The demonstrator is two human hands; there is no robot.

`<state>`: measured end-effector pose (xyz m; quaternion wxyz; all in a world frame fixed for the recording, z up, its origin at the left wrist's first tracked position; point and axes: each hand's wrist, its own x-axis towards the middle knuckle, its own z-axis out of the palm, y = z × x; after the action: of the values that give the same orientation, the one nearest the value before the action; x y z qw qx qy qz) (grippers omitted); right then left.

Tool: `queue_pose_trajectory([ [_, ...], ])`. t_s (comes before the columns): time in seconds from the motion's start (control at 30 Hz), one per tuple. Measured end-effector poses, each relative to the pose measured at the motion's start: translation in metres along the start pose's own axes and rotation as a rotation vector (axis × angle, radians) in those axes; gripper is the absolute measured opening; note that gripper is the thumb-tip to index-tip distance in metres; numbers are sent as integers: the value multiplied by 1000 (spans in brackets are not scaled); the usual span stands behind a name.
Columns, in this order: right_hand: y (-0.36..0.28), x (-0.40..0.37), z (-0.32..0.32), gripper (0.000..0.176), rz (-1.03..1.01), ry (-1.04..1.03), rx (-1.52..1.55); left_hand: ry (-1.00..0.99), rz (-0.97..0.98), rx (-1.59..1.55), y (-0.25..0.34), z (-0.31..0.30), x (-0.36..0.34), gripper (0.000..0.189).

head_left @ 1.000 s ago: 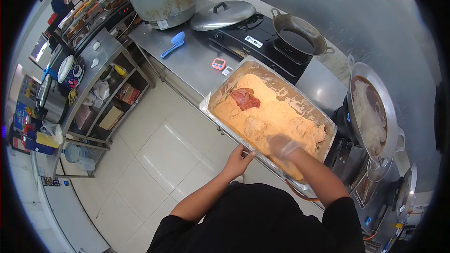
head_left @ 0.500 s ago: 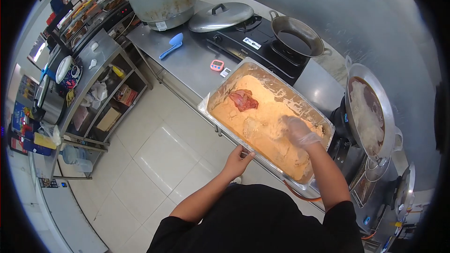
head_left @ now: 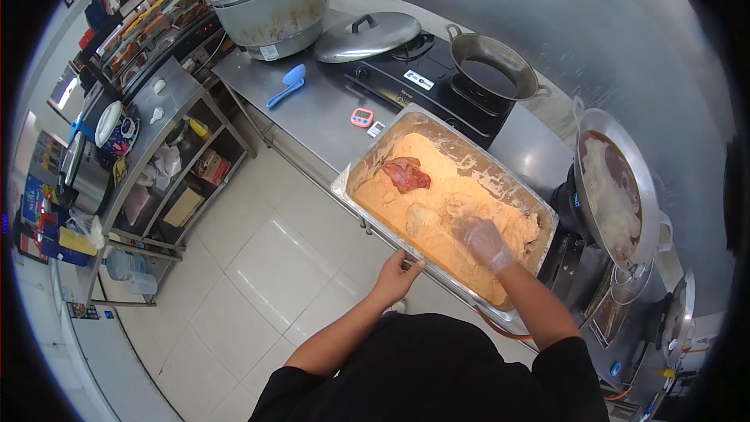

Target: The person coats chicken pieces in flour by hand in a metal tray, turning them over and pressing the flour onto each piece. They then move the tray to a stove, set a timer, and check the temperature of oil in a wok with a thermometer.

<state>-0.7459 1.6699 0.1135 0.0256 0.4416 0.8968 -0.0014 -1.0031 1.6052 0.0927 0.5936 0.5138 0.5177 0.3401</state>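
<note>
A deep rectangular metal tray (head_left: 363, 158) holds orange-tinted breading flour (head_left: 437, 158). A raw red piece of meat (head_left: 407, 175) lies on the flour toward the tray's left end. My right hand (head_left: 480, 242), in a clear plastic glove dusted with flour, presses into the breading right of the middle. Its fingers look stretched out, with the tips sunk in the flour. Near it are a flour-covered mound (head_left: 423, 220) and a coated lump (head_left: 522, 228) by the right wall. My bare left hand (head_left: 397, 278) grips the tray's near rim, thumb on the edge.
A wok of foaming oil (head_left: 613, 195) stands right of the tray. Behind are a black gas stove (head_left: 398, 78), a smaller oil pan (head_left: 494, 68), a lid (head_left: 367, 37) and a large pot (head_left: 269, 12). A blue scoop (head_left: 287, 86) and red timer (head_left: 362, 117) lie on the counter.
My right hand has moved a little left and toward me through the flour, uncovering the coated lump at the right. My left hand stays at the rim.
</note>
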Motion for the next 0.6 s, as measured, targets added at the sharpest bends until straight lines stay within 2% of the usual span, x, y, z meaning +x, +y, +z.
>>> queue_pose_trajectory([
  [0.1, 2, -16, -15, 23, 148, 259, 368, -15, -15, 15, 5, -2, -2, 30],
  [0.2, 28, -25, -29, 24, 231, 407, 262, 5, -3, -35, 9, -1, -1, 29],
  [0.3, 68, -27, 2, 28, 588, 44, 184, -7, -17, -24, 2, -1, 1, 29],
  [0.4, 91, -24, 43, 32, 525, 123, 219, -13, -21, 26, -4, -2, 3, 30],
  [0.5, 83, -9, 49, 35, 627, -225, 252, 5, -18, -8, 1, 0, 1, 31],
  [0.6, 87, -1, 37, 32, 722, -300, 336, 9, -45, -6, 1, 0, 0, 31],
])
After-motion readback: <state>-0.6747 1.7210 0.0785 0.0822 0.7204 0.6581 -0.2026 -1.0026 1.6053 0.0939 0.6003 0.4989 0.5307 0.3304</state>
